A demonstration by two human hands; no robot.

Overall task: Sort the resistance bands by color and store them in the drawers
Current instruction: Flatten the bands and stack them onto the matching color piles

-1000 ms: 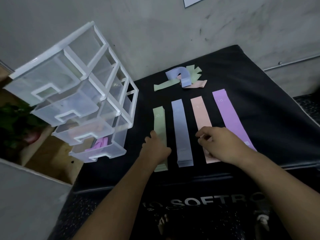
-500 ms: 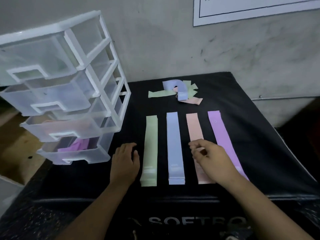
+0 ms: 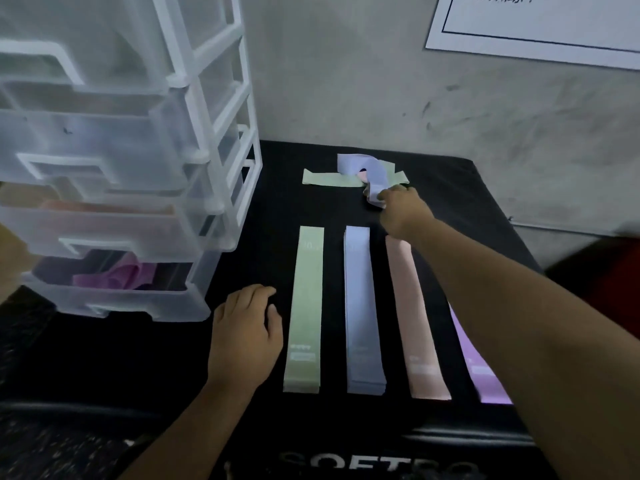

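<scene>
half a second ago the right hand sat over the near part of the peach stack. now the right hand (image 3: 401, 211) has reached out to 12 o'clock on the table (image 3: 478, 216), to the jumbled heap by the far edge. its fingers are curled at the near end of the loose blue band (image 3: 363, 168), which arches over the heap. it looks like a pinch, though the fingertips are hidden behind the knuckles. the left hand (image 3: 246, 334) has barely shifted: it lies on the table at 9 o'clock of the green stack (image 3: 304, 306), fingers relaxed, holding nothing.

i read this as the start of the next pick. the band should join the blue stack (image 3: 363, 306), which lies toward 6 o'clock from the heap. four sorted rows lie side by side: green, blue, then the peach stack (image 3: 419, 334) and the purple stack (image 3: 485, 375), the last two partly under the right forearm.

under the blue band a loose green band (image 3: 329, 178) runs out toward 9 o'clock, and a bit of pink shows. pulling the blue one may drag them along. the drawer unit (image 3: 207, 140) stands at 10 o'clock, its drawers seemingly partly out, with purple bands (image 3: 117, 275) in the bottom one and peach bands (image 3: 104, 207) in the one above. a white sheet (image 3: 536, 26) hangs on the wall at 1 o'clock.
</scene>
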